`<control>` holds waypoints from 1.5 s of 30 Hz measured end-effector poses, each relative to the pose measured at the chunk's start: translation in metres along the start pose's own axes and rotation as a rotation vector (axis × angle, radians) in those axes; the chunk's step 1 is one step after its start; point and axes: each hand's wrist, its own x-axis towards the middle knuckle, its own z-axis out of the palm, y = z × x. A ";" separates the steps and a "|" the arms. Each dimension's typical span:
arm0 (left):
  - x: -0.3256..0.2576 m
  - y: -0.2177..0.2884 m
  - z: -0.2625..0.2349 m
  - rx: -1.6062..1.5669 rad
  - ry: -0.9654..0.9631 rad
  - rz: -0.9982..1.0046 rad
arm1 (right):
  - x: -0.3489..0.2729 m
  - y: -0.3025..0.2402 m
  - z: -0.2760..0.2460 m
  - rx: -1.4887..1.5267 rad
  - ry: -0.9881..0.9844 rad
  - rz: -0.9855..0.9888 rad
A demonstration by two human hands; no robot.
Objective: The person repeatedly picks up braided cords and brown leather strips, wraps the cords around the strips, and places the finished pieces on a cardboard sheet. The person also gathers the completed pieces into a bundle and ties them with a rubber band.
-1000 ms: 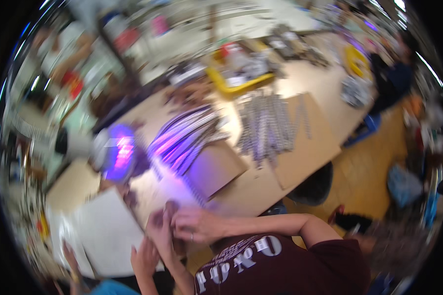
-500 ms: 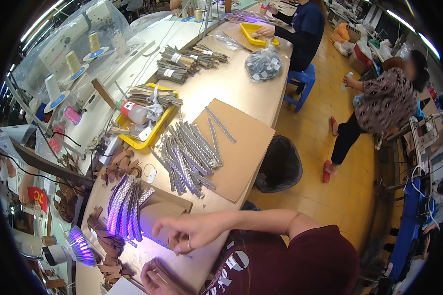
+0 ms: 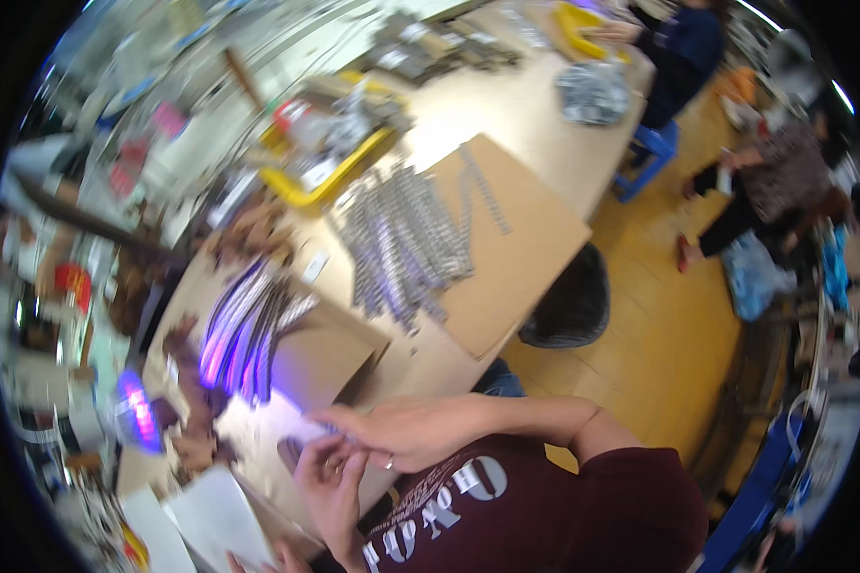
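Violet glows on the strips (image 3: 244,339) while left hand (image 3: 333,473) and right hand (image 3: 401,435) crowd together nearby!
Left's fingers curl, right's reach in over them with a ring showing; blur hides the contact, so I can't tell whether either grips anything. The strips fan out on the table (image 3: 545,162) beside brown card (image 3: 325,353), the lamp (image 3: 136,411) shining from the left, grey strips (image 3: 401,244) spread beyond.
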 end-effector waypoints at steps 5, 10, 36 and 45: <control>0.006 0.002 -0.004 0.120 -0.114 -0.015 | 0.004 -0.013 -0.006 -0.153 -0.154 0.180; 0.006 0.002 -0.005 0.154 -0.075 0.027 | 0.008 -0.015 -0.009 -0.136 -0.056 0.151; 0.059 -0.058 -0.017 0.046 0.458 0.134 | -0.032 0.077 -0.119 -0.658 1.305 0.330; 0.038 -0.050 -0.024 -0.036 0.604 0.162 | -0.088 0.135 -0.205 -0.643 1.424 0.689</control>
